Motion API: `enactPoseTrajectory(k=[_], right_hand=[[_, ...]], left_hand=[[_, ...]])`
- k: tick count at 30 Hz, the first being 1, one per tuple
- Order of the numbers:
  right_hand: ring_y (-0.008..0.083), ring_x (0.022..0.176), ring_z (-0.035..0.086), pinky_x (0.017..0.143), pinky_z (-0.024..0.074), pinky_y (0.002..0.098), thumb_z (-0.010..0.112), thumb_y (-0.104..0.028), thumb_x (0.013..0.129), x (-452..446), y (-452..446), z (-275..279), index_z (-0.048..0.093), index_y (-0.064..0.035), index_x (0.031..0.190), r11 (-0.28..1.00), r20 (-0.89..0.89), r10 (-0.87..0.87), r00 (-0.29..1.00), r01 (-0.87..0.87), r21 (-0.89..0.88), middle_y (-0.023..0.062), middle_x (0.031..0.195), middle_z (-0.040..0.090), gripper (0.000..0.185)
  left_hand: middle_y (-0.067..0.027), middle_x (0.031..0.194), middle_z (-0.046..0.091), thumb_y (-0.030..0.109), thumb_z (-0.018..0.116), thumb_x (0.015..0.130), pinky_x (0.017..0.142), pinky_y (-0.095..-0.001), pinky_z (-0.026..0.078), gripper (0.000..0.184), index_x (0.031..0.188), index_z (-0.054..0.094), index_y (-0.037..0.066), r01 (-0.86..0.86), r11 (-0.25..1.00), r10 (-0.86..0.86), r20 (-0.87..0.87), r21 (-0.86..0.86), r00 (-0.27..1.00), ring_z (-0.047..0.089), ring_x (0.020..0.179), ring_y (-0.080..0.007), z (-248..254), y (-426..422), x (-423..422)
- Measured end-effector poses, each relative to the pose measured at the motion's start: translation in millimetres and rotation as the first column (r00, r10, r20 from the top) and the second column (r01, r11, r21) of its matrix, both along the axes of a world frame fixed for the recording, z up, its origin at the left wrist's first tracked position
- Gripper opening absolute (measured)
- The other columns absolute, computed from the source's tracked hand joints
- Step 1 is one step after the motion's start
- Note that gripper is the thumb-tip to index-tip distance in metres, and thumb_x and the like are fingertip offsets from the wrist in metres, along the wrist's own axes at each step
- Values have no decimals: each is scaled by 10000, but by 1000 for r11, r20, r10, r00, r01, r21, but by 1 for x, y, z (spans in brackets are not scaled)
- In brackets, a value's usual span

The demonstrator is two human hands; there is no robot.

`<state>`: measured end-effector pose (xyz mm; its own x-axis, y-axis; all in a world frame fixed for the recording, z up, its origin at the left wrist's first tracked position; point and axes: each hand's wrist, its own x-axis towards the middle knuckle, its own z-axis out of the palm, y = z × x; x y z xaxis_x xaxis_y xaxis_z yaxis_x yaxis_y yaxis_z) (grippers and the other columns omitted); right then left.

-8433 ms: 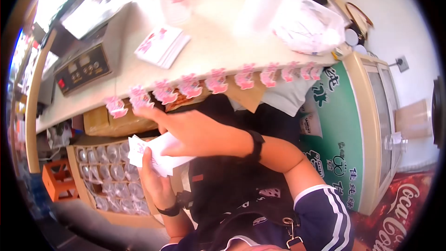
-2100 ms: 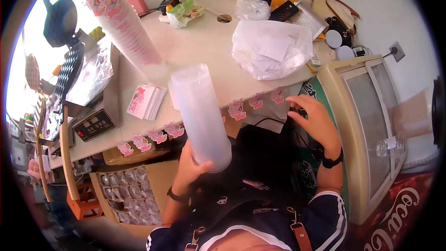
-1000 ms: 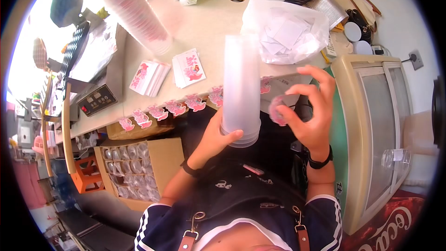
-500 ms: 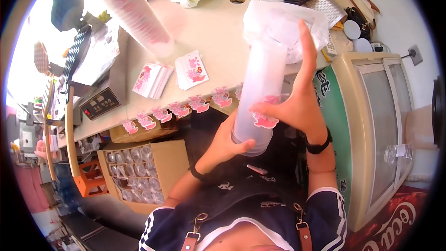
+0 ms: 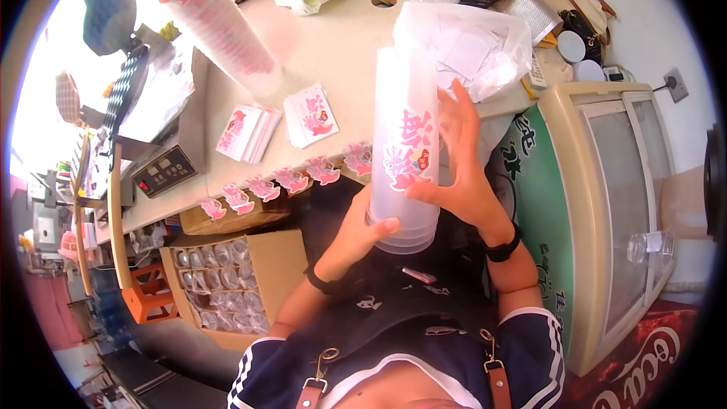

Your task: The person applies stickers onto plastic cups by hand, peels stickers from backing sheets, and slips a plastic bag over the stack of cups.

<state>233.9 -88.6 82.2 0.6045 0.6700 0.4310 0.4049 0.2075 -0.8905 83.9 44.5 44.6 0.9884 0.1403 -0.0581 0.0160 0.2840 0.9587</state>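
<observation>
Head view: a pink sticker (image 5: 409, 155) is being touched by the right hand's (image 5: 473, 189) thumb, fingers spread, on the front of a cup stack (image 5: 397, 95). The stack is being gripped low by the curled left hand (image 5: 362, 231), near the tabletop (image 5: 326, 45). If the stack is being turned, creases could be made. Paper scraps (image 5: 466, 53) are being held in a bag (image 5: 420, 26), clear plastic things (image 5: 223, 276) in a box (image 5: 280, 273).

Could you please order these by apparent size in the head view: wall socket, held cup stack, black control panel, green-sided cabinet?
Largest first:
1. green-sided cabinet
2. held cup stack
3. black control panel
4. wall socket
</observation>
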Motion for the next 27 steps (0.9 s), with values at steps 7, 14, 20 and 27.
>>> enactPoseTrajectory(k=[7,14,20,27], right_hand=[[356,1385,332,1139,254,513,912,-242,640,-9,-8,6,-48,-161,1549,994,-206,106,973,-99,42,253,1495,276,1324],[248,1188,522,1024,408,402,765,-191,824,9,17,61,20,-107,1532,975,-417,135,899,-47,215,213,1307,503,1031],[250,1185,518,1021,405,393,799,-254,783,4,48,99,79,-94,1531,973,50,229,972,-229,-10,187,1270,505,1050],[183,1052,619,739,527,331,641,-296,905,43,153,298,532,-24,1235,988,383,41,923,-94,121,85,1044,633,441]], left_hand=[[-145,1293,557,457,774,737,1021,-358,410,898,1390,404,-35,-89,994,88,7,63,996,531,1197,-217,5,2,5],[-132,1323,516,447,803,729,1057,-349,360,949,1418,356,-29,0,998,-7,104,66,995,482,1233,-196,12,-14,2],[-152,1526,255,383,889,644,1146,-406,248,1278,1540,38,56,-36,997,53,264,-68,963,265,1424,-253,13,11,-9],[-144,1520,256,427,896,588,1138,-415,267,1328,1543,52,54,-130,991,112,294,42,949,274,1415,-259,18,44,-44]])
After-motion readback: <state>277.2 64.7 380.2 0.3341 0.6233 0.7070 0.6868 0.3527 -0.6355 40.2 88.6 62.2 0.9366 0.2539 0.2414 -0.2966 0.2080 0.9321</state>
